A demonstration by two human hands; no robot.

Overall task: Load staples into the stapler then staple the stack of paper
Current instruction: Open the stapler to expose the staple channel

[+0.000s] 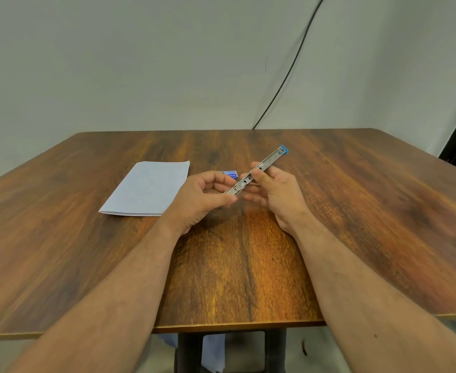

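Long metal stapler (259,169) w/ blue tip, held above table (356,211), left hand (205,195) pinching near end, right hand (278,189) gripping mid-section, paper stack (149,188) left on table, small blue staple box (230,174) behind hands.

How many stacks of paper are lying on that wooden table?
1. The stack of paper lies flat on the table's left half, just left of the left hand. Nothing suggests another hidden.

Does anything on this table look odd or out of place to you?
Nothing is spilled or broken. The one odd sight is the stapler: it looks like a bare, long metal strip with a blue tip, held above the table by the left hand and right hand. The paper stack lies flat.
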